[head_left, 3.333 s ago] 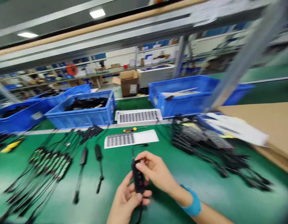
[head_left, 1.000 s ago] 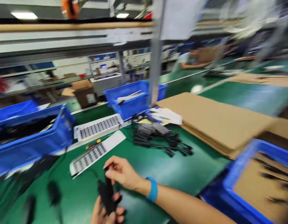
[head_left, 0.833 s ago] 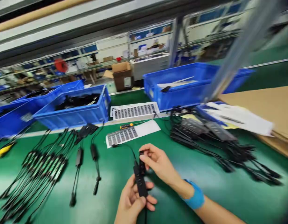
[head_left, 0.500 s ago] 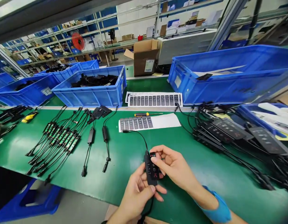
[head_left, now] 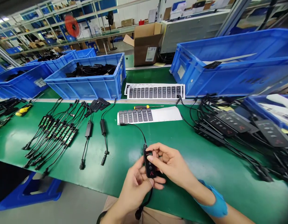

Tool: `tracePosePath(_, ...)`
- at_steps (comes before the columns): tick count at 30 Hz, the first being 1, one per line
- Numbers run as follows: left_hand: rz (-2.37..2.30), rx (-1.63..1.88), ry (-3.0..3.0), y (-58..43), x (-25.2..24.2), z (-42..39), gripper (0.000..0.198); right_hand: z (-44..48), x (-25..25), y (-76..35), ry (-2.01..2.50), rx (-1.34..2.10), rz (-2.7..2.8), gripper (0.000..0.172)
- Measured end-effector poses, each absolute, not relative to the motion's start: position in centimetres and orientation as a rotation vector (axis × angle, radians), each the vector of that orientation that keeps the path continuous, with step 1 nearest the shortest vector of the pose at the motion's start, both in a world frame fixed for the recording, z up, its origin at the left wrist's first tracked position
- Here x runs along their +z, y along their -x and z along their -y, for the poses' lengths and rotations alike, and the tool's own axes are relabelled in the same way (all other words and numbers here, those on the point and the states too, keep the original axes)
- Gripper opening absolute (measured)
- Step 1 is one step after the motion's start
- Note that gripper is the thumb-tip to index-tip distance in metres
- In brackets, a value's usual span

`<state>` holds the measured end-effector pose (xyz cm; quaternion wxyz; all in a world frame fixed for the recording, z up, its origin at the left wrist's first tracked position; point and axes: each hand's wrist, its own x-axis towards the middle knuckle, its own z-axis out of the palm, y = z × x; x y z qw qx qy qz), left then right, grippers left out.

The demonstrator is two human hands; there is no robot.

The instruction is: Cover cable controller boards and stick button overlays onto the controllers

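A small black inline controller [head_left: 150, 164] with buttons and a cable at each end is held over the green bench [head_left: 125, 149]. My left hand [head_left: 134, 186] grips its lower part from below. My right hand [head_left: 169, 165] pinches its upper face, fingers pressed on the button side. One cable runs from the controller up to a sticker sheet [head_left: 148, 115]; the other hangs below with a plug [head_left: 137, 214].
Rows of cabled circuit strips [head_left: 57, 132] and two cabled controllers [head_left: 95, 127] lie left. A pile of black controllers and cables [head_left: 232, 124] lies right. Blue bins [head_left: 88, 87] [head_left: 230, 74], a second sticker sheet [head_left: 155, 91], a screwdriver [head_left: 144, 107] and a cardboard box [head_left: 146, 46] stand behind.
The head swung right, then back to the bench and tilted down. Both hands kept hold of the controller; my right fingers shifted over its face.
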<state>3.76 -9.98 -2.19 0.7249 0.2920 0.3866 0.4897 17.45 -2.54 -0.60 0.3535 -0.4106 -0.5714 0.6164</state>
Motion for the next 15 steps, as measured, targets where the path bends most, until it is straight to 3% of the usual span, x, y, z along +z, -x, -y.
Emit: tracePosePath(15,-0.844,1.076,-0.663,-3.70,-1.87,9.91,0.071,2.65,-0.29,-17.51,1.090,1.574,1.491,0.022)
